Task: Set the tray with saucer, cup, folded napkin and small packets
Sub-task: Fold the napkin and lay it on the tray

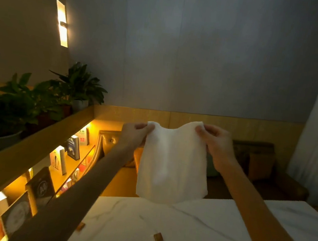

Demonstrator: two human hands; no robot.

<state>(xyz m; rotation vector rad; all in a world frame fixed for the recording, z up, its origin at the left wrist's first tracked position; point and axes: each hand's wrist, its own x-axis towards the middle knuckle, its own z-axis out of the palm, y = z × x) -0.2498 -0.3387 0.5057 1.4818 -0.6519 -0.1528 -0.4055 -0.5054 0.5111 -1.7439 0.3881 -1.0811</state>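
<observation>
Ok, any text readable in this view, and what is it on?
"OK": top of the dark blue book on the lit shelf.
"A", large pale letter: dark book nearer the camera.
White book with red marks: characters too blurred.
Packets on table: no readable print.

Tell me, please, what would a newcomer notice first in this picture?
First, the white napkin, held up in the middle of the view above the marble table, pinched at its top corners by the left hand and the right hand. Next, the glowing wall lamp at upper left and the lit bookshelf below the potted plants. Two small brown packets lie on the table near the bottom edge.
</observation>
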